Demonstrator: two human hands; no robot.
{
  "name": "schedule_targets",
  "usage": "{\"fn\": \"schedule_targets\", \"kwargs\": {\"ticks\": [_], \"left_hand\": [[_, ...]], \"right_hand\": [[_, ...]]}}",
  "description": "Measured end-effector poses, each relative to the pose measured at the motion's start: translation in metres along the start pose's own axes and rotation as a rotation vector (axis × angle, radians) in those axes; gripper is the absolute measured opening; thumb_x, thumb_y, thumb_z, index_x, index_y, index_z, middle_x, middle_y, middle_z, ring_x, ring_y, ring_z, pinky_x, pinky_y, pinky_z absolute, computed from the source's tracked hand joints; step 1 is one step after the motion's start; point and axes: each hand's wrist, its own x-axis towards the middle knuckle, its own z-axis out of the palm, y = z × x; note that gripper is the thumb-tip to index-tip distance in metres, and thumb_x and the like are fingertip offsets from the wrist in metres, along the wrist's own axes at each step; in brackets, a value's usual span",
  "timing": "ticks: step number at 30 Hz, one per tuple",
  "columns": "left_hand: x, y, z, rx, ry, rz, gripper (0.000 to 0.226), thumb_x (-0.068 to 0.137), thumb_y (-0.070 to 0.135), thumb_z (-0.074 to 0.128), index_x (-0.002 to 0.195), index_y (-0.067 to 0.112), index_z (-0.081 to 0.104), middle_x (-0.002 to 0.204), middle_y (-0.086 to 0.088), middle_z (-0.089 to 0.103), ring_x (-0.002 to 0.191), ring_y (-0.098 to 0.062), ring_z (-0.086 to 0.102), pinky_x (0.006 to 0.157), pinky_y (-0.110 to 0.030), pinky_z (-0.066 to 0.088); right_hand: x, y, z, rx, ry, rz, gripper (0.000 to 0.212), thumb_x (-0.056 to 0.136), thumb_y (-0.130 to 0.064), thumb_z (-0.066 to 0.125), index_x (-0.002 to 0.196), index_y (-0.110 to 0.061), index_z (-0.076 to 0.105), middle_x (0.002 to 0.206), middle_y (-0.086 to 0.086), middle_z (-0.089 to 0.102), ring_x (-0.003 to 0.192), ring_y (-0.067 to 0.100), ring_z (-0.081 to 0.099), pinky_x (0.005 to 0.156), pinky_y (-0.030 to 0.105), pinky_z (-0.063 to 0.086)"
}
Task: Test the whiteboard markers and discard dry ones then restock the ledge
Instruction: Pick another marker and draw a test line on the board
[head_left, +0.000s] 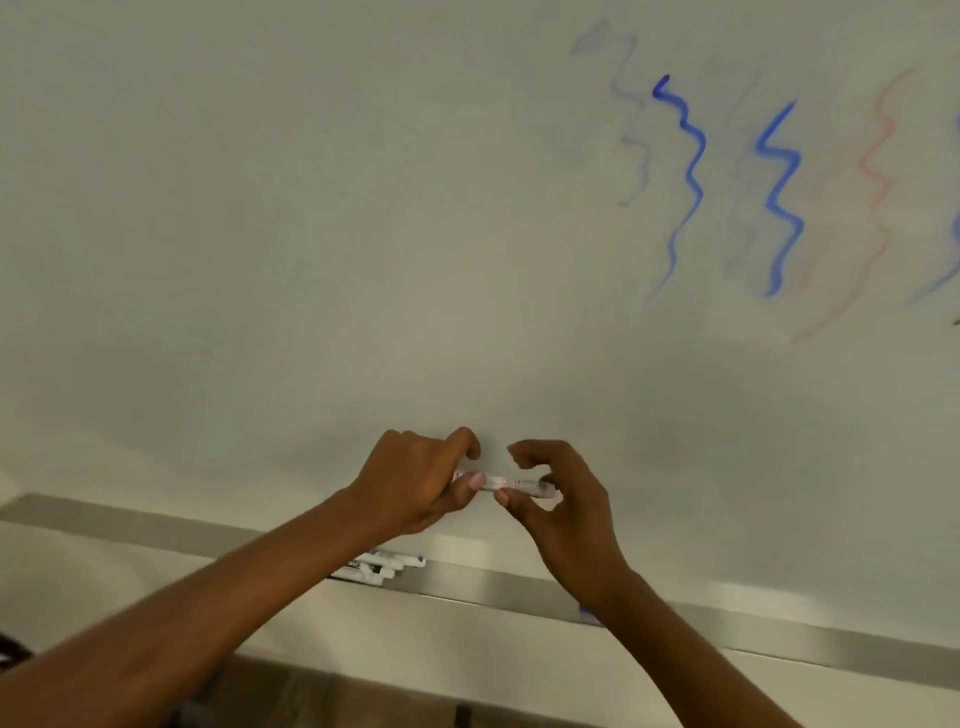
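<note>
A white whiteboard marker (511, 483) lies level between both hands in front of the whiteboard (363, 208). My left hand (415, 480) grips its left end with curled fingers. My right hand (558, 499) pinches its right end between thumb and fingers. The marker's cap and tip are hidden by the fingers. Several white markers (384, 567) lie bunched on the metal ledge (493, 587) below my left wrist. A small blue piece (586, 613) shows on the ledge beside my right wrist.
Blue squiggles (685, 171), a bolder blue one (779, 197), faint red lines (872, 208) and faint grey marks mark the board's upper right. Below the ledge runs a pale wall strip (415, 644), with dark shapes at the bottom edge.
</note>
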Motion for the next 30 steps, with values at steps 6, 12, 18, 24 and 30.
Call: {"fn": "schedule_targets", "kwargs": {"ticks": [6,12,18,24,30], "left_hand": [[-0.047,-0.026,0.05,-0.034,-0.093,-0.146,0.046,0.099,0.057,0.014,0.091,0.025,0.045,0.047,0.006,0.053,0.037,-0.014,0.048,0.04,-0.022,0.033],[-0.094,-0.046,0.086,0.061,-0.254,-0.364,0.071,0.095,0.065,0.013,0.111,0.013,0.058,0.055,0.004,0.06,0.047,-0.016,0.057,0.05,-0.027,0.046],[-0.169,-0.056,0.112,0.283,-0.559,-0.476,0.079,0.091,0.069,0.022,0.13,0.007,0.052,0.132,-0.015,0.056,0.119,-0.036,0.054,0.099,-0.056,0.041],[-0.22,-0.056,0.128,0.333,-0.835,-0.668,0.086,0.087,0.076,0.023,0.128,0.009,0.059,0.132,-0.017,0.056,0.119,-0.04,0.054,0.092,-0.065,0.039],[-0.235,-0.054,0.134,0.322,-0.889,-0.666,0.085,0.088,0.075,0.023,0.129,0.008,0.057,0.136,-0.018,0.052,0.124,-0.039,0.05,0.098,-0.066,0.034]], "right_hand": [[-0.017,0.063,0.059,-0.294,-0.188,-0.099,0.03,0.084,-0.042,0.059,0.102,-0.021,0.071,0.09,-0.004,0.069,0.081,0.006,0.056,0.068,0.022,0.05],[-0.036,0.121,0.107,-0.46,-0.249,-0.186,0.02,0.083,-0.031,0.062,0.087,-0.016,0.075,0.08,0.0,0.07,0.07,0.016,0.062,0.061,0.025,0.048],[-0.063,0.182,0.144,-0.628,-0.397,-0.041,0.021,0.066,-0.018,0.085,0.085,-0.02,0.075,0.078,-0.002,0.07,0.069,0.019,0.062,0.064,0.027,0.042],[-0.088,0.212,0.172,-0.717,-0.5,0.098,0.023,0.06,-0.017,0.086,0.079,-0.024,0.074,0.076,-0.004,0.068,0.074,0.02,0.062,0.068,0.032,0.046],[-0.096,0.216,0.177,-0.729,-0.488,0.1,0.025,0.063,-0.014,0.085,0.085,-0.02,0.075,0.079,-0.001,0.071,0.079,0.024,0.063,0.07,0.036,0.048]]}}
